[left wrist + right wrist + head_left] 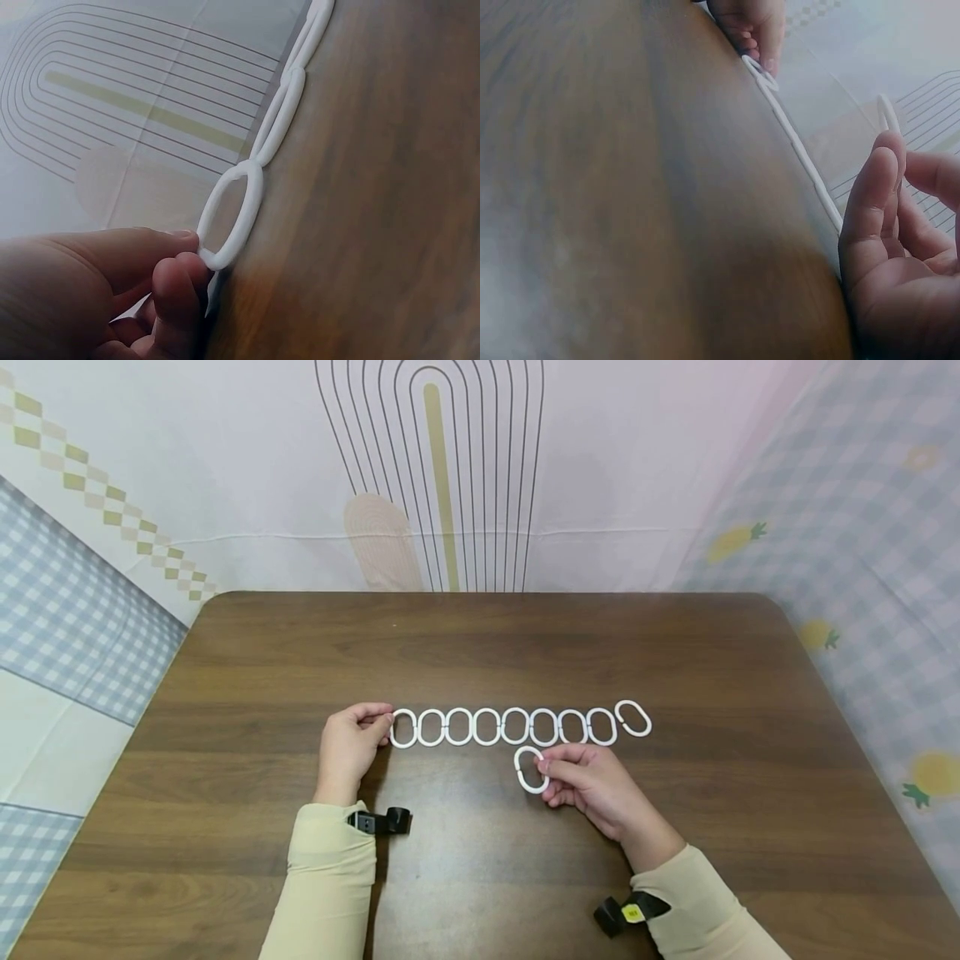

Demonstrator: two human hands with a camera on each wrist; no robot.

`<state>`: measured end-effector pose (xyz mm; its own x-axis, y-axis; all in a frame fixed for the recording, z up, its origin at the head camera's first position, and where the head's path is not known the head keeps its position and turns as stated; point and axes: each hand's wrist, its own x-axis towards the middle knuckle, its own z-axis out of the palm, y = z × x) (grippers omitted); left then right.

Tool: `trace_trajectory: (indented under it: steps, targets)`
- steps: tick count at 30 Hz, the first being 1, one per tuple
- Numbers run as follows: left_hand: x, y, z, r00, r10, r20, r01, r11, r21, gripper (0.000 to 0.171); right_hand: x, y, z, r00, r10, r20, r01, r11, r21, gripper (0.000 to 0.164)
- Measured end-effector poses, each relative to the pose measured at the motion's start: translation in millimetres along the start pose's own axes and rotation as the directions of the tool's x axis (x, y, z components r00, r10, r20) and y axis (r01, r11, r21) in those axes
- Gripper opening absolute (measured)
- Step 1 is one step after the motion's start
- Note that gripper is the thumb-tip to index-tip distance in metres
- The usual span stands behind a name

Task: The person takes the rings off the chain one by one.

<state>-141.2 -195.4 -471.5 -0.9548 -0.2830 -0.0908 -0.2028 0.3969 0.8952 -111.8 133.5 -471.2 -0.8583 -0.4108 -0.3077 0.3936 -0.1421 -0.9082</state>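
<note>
White oval curtain rings, each with a small gap, lie side by side in a row point(474, 727) running left to right, neighbours touching. My left hand point(350, 745) pinches the leftmost ring point(253, 199) by its outer side between thumb and fingers; that ring looks slightly raised in the right wrist view. In front of the row, my right hand point(592, 783) holds a separate ring point(517, 767) between thumb and fingers, its gap on the left. From the right wrist, the right fingers hide most of this ring point(887, 112).
A tilted ring point(647, 724) lies at the right end of the row. Under everything is a brown wooden table point(480, 643). A patterned cloth point(615, 460) hangs behind it, with checked cloth point(75, 585) at the left side.
</note>
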Motion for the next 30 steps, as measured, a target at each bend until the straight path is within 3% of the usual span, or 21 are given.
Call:
trace_trajectory:
  steps: [11,19,25,30]
  targets:
    - [-0.4,2.1,-1.8,1.000,-0.008,0.002,0.008,1.000,-0.012,0.018,-1.3,-1.5,1.6,1.000,-0.015,0.002,0.015,1.000,-0.003,0.007]
    - [-0.9,-0.6,-5.0,0.998,-0.018,0.056,0.027,0.987,-0.161,0.024,-1.2,-1.5,2.0,1.000,-0.017,0.003,0.017,1.000,-0.008,0.008]
    - [-0.3,-4.6,-7.0,0.989,0.074,0.126,-0.043,0.972,-0.231,0.032,-1.2,-0.3,1.8,1.000,-0.018,-0.001,0.018,1.000,-0.015,0.009]
    - [-1.3,-5.9,-6.1,0.970,0.191,0.150,-0.133,0.934,-0.330,0.036,-1.3,0.6,1.7,1.000,-0.020,-0.006,0.019,1.000,-0.016,0.010]
